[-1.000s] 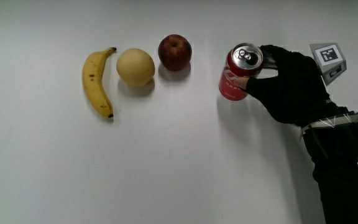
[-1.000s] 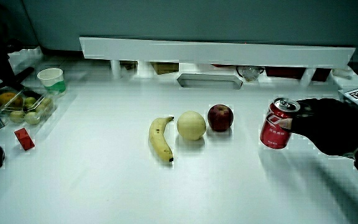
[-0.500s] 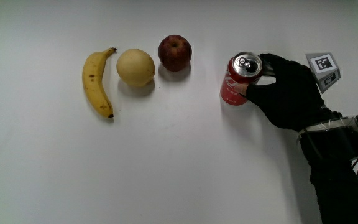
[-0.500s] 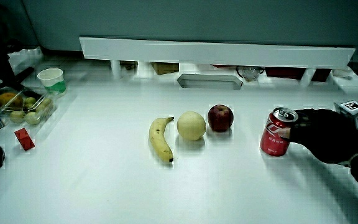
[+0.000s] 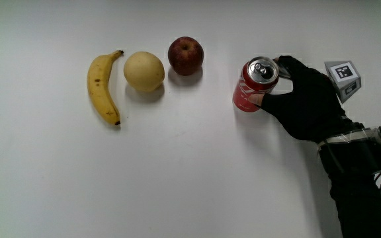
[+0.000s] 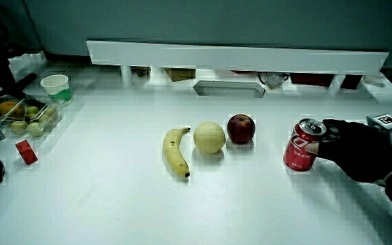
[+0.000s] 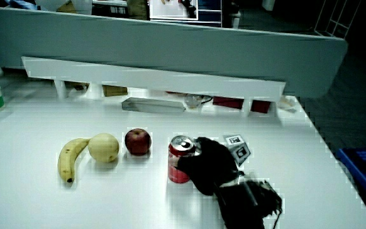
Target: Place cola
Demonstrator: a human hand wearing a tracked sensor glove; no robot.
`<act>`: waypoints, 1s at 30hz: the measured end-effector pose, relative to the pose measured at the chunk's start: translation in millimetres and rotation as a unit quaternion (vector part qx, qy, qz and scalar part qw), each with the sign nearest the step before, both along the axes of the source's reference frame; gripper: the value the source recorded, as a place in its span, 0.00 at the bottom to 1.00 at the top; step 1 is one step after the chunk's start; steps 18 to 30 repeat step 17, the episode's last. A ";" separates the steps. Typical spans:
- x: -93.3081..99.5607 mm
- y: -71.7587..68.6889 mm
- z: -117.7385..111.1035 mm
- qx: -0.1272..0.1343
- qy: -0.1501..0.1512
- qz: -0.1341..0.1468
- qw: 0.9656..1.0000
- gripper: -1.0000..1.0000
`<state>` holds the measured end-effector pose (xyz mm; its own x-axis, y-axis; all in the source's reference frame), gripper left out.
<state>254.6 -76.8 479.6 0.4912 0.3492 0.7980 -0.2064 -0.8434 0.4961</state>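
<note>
A red cola can (image 5: 254, 84) stands upright on the white table (image 5: 190, 172), in line with an apple, a pale round fruit and a banana. The gloved hand (image 5: 304, 99) is beside the can, its fingers wrapped around the can's side. In both side views the can (image 6: 301, 145) (image 7: 181, 160) rests on the table with the hand (image 6: 359, 150) (image 7: 210, 165) closed on it. A patterned cube (image 5: 343, 75) sits on the hand's back.
The red apple (image 5: 186, 55), pale round fruit (image 5: 144, 71) and banana (image 5: 102, 86) lie in a row beside the can. A low white partition (image 6: 237, 58) runs along the table's edge. In a side view, a cup (image 6: 56, 86) and a fruit tray (image 6: 27, 116) stand at the table's corner.
The can has come down from a slight tilt above the table and now stands upright on it. The hand has kept its hold and lowered with it.
</note>
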 end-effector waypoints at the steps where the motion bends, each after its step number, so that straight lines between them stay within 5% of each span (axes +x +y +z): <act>1: -0.4 1.0 -3.6 0.005 0.004 0.000 1.000 0.20; 2: 3.0 2.0 -0.3 0.005 0.005 0.000 1.000 0.17; 3: 2.5 3.3 -3.2 -0.025 -0.030 -0.011 0.999 0.13; 4: 3.5 5.9 -6.2 -0.034 -0.027 -0.012 0.999 0.10; 7: 5.9 20.5 -11.9 -0.016 0.011 -0.027 0.999 0.00; 12: 6.5 45.3 -23.8 0.012 0.078 -0.057 0.995 0.00; 15: -1.6 61.0 -36.4 0.023 0.125 -0.084 0.988 0.00; 17: -10.7 72.3 -50.8 0.045 0.212 -0.119 0.969 0.00; 30: -10.7 72.3 -50.8 0.045 0.212 -0.119 0.969 0.00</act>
